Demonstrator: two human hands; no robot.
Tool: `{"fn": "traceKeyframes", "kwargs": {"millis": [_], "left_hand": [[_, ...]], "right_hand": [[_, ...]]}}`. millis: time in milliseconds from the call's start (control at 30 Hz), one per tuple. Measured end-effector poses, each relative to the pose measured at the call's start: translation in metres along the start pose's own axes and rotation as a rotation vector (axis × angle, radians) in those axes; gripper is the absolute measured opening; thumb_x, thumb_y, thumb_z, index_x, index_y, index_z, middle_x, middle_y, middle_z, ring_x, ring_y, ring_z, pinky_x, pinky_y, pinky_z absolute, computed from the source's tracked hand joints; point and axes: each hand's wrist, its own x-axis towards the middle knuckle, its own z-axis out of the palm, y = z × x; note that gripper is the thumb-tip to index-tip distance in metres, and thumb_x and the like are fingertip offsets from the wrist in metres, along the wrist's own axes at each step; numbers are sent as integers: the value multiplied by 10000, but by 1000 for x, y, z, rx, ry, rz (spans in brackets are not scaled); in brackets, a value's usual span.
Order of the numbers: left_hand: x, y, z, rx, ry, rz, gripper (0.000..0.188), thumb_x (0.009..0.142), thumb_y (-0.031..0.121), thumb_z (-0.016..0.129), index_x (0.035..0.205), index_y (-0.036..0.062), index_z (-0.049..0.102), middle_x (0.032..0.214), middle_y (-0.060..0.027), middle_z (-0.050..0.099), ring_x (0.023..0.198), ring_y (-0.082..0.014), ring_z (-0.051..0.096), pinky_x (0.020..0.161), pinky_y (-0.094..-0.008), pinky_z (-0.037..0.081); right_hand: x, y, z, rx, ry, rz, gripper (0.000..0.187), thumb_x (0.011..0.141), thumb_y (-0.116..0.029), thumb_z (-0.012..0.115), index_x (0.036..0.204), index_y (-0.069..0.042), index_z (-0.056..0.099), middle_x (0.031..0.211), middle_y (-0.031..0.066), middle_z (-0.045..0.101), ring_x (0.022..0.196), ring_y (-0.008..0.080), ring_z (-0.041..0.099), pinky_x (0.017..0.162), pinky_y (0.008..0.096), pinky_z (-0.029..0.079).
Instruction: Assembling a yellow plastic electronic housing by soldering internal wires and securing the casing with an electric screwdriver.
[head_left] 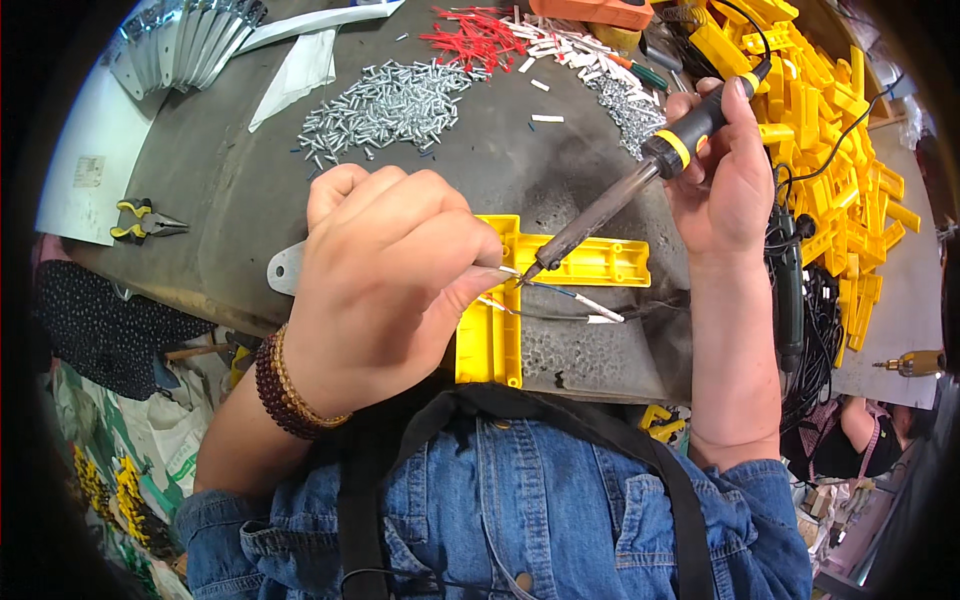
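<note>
Well, my left fingers (468, 238) pinched a strand (508, 270), yellow casing (595, 262) at three o'clock; right fingers (739, 108) gripped the soldering iron (668, 150).

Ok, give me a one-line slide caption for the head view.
Right hand holding a soldering iron pointed at thin wires beside the left hand, by a yellow plastic housing.

Dark worktable (225, 190) with silver screws (385, 112), white tubes (572, 48), pliers (154, 223), yellow housing (489, 348)

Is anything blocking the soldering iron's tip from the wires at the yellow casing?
Nothing visible does. The soldering iron in the right hand has its tip at the wires; the left hand pinches close beside it. Contact is unclear.
</note>
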Motion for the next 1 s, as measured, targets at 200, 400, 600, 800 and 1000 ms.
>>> {"fn": "traceKeyframes", "kwargs": {"millis": [200,400,600,800,1000], "left_hand": [[-6,-3,1,-114,35,5,123,717,61,704,796,81,613,789,-64,569,737,-261,544,715,-356,391],[-22,6,-7,-280,78,-87,163,688,-21,708,814,40,626,795,-114,564,708,-284,558,642,-346,452],[-32,10,-3,-148,68,-22,170,679,17,731,817,60,642,862,-98,574,754,-278,550,686,-361,444],[-30,5,1,14,63,35,221,654,82,757,841,107,641,855,-43,555,790,-254,523,763,-387,359],[-30,5,1,37,20,72,267,614,76,763,845,122,637,836,-19,547,779,-231,520,759,-384,345]], "right_hand": [[-3,1,4,-26,70,-16,213,992,-308,516,1001,-97,548,767,92,644,456,84,418,416,233,337],[2,-3,-10,27,55,-9,245,977,-331,549,983,-88,574,720,54,612,459,73,394,421,230,337],[7,-1,-16,-49,84,47,219,958,-311,584,945,-93,588,744,65,637,443,59,397,408,200,337],[-4,16,3,-92,45,128,203,975,-304,555,994,-102,560,742,77,642,427,78,422,387,227,332],[-5,16,5,-100,31,127,200,977,-312,548,993,-113,560,732,68,639,425,78,421,389,226,331]]}}
